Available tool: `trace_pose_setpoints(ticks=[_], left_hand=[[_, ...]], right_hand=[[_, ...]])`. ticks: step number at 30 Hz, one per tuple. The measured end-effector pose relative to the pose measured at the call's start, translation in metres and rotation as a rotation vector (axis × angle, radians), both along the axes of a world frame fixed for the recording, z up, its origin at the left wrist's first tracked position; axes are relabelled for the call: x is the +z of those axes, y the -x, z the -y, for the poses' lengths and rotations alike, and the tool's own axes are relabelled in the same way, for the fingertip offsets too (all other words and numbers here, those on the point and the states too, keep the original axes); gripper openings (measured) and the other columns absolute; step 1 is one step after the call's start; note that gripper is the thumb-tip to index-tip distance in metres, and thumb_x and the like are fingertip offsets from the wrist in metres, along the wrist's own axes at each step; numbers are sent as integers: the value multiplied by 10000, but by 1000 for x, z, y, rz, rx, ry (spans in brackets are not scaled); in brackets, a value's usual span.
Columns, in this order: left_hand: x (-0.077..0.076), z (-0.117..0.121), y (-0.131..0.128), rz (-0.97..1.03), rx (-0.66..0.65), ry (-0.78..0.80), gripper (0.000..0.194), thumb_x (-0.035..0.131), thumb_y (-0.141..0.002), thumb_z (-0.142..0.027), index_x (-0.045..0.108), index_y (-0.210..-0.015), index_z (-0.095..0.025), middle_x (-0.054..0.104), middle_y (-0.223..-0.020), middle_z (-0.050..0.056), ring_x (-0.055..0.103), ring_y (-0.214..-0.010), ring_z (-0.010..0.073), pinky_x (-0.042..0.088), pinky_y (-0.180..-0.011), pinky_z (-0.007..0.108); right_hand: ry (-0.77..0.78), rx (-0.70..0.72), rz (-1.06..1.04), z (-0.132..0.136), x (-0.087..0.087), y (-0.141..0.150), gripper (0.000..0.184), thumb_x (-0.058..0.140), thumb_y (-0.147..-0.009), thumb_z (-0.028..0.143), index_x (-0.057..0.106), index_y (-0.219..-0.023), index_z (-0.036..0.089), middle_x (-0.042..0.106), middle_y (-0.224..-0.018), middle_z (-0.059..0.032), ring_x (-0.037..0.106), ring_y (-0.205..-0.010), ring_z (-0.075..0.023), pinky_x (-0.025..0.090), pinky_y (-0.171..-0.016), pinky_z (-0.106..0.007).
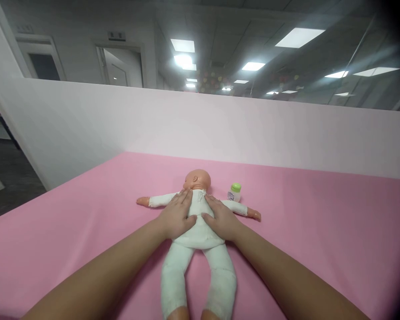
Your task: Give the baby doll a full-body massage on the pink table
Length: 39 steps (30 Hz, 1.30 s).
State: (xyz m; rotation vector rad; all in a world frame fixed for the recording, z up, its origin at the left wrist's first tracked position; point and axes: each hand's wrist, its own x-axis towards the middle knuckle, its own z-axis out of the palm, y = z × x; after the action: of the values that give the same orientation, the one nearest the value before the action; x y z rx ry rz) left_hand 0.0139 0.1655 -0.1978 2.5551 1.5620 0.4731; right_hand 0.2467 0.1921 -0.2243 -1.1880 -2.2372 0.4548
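Resting left hand [176, 215] and right hand [222, 217] flat, outspread, gripping nothing, on the already laid-out doll [199, 208], with the capped jar [234, 193] untouched nearby.

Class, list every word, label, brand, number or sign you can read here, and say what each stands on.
No text is legible.
Green-lidded jar: dark print on its label, too small and blurred.
Sign above the open door: marks too blurred.
Baby doll: no lettering visible.
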Motion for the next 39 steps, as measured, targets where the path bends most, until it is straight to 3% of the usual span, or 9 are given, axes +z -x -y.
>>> trace_pose_setpoints(ticks=[7,10,13,20,27,30,33,36,39], left_hand=[[2,-1,2,133,12,-69,786,572,-940,-442,338,-1624,-132,382,-1659,184,324,-1548,368,280,-1268,555],[1,-7,7,304,76,-80,665,578,-948,-501,470,-1526,-189,527,-1538,154,478,-1428,359,386,-1193,545],[-3,-15,13,391,173,-33,566,542,-962,-572,590,-1359,-171,636,-1346,150,596,-1257,350,459,-1100,537],[-8,-22,15,365,134,7,566,515,-970,-606,600,-1326,-173,648,-1301,148,603,-1228,356,447,-1090,546],[5,-6,15,333,125,-86,633,590,-932,-543,515,-1464,-207,557,-1453,135,508,-1357,344,408,-1138,521],[17,1,16,292,237,-135,513,556,-939,-560,630,-1299,-202,637,-1298,128,612,-1189,332,473,-1006,495],[25,2,19,283,302,-73,403,523,-944,-588,692,-1016,-230,719,-1018,77,680,-912,288,482,-763,420],[26,0,24,266,352,43,503,471,-947,-660,635,-731,-236,702,-743,47,658,-704,263,391,-614,381],[21,-4,27,217,384,134,666,398,-932,-767,574,-574,-234,682,-645,70,643,-639,276,365,-601,395]], right_hand=[[1,-14,-8,1,4,-1,772,581,-963,473,382,-1618,117,381,-1663,-121,310,-1564,-295,238,-1306,-485],[-1,-53,-40,0,7,-4,825,624,-942,521,369,-1624,135,346,-1678,-140,273,-1575,-333,219,-1299,-536],[20,-6,-79,-1,14,-7,745,628,-949,524,437,-1590,197,467,-1608,-133,381,-1515,-369,249,-1260,-609],[67,129,-156,0,26,-6,594,612,-968,511,556,-1495,243,662,-1414,-98,586,-1331,-358,350,-1200,-603],[-99,-24,-103,-1,16,-10,654,635,-945,540,554,-1492,190,582,-1496,-132,502,-1406,-355,367,-1197,-554],[-208,-115,-78,2,19,-11,551,597,-969,517,603,-1424,207,638,-1405,-122,553,-1332,-343,407,-1153,-534],[-159,-237,-42,5,23,-13,636,560,-984,586,528,-1503,221,610,-1426,-173,586,-1281,-399,452,-1068,-591],[-21,-301,23,4,21,-15,804,551,-955,699,434,-1585,213,542,-1496,-232,588,-1272,-480,454,-1015,-673],[39,-282,56,2,16,-15,819,494,-972,725,440,-1587,185,451,-1592,-220,487,-1405,-490,391,-1104,-695]])
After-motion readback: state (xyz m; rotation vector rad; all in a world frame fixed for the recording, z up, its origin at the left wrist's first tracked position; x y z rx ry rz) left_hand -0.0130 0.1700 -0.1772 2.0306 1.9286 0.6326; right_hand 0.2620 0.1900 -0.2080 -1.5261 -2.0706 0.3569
